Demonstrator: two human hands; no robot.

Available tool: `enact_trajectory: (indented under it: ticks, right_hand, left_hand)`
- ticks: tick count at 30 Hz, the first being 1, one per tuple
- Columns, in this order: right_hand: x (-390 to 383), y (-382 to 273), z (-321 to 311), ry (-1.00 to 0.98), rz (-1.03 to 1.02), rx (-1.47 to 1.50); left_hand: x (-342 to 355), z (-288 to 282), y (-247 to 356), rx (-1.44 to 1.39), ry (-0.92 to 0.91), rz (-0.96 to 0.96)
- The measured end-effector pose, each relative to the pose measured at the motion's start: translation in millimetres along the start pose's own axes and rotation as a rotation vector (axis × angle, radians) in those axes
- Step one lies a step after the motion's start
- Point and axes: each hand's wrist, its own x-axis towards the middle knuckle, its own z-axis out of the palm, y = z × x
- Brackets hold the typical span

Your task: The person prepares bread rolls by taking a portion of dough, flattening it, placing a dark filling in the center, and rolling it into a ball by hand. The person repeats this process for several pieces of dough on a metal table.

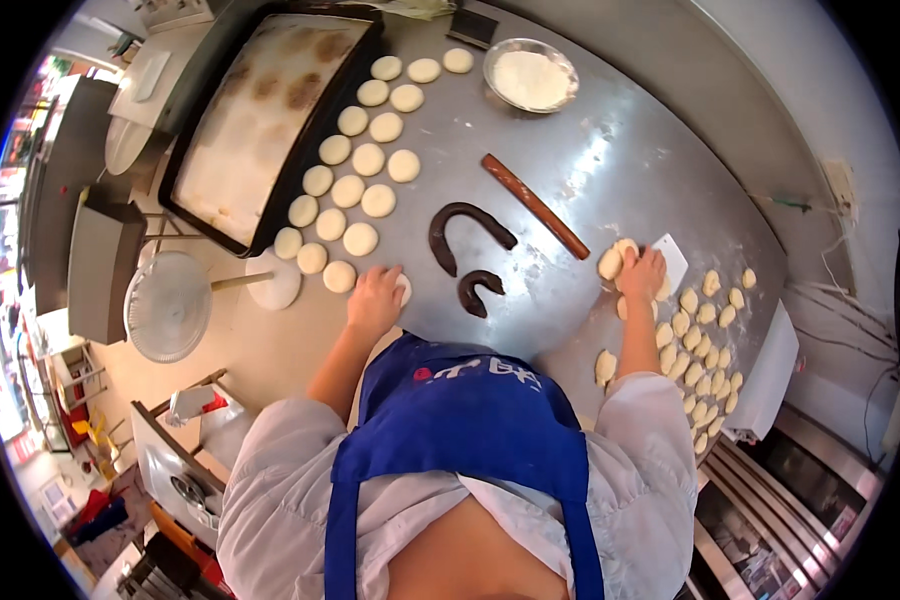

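The left hand [375, 297] lies flat, fingers spread and grasping nothing, pressing a pale dough round [402, 289] against the steel worktop [590, 170], at the near end of the rows of flattened dough discs [348, 190] that run away from it beside a dark baking tray [260, 120]. The right hand [642, 274] curls over a small dough piece [611, 263], just beside a white scraper [673, 262] and a heap of cut dough lumps [705, 345]. Between the hands lie two dark curved dough ropes [465, 225], with a wooden rolling pin [535, 205] beyond them.

I saw a brushed, shiny steel table [590, 170], matt soft dough discs [368, 159], and a smooth wooden rolling pin [536, 206].
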Motion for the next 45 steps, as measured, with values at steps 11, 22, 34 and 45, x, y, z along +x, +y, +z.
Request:
enact_trajectory:
  ticks: [11, 22, 34, 45]
  right_hand:
    - [-13.8, -21.6, -14.9, -0.120, 0.224, 0.415]
    - [11.7, -25.1, -58.3, 0.243, 0.826, 1.271]
    - [-87.9, -205.8, -126.0, -0.002, -0.622, 0.912]
    - [-130.3, -207.1, -148.3, 0.116, -0.441, 1.138]
  left_hand:
    - [128.7, -50.7, 7.5, -0.495, -0.059, -0.061]
    - [240.6, -69.9, 40.4, -0.137, 0.304, -0.043]
    - [38.8, -39.4, 165.0, -2.022, -0.497, -0.182]
    - [-54.2, -23.9, 182.6, -1.533, -0.409, 0.139]
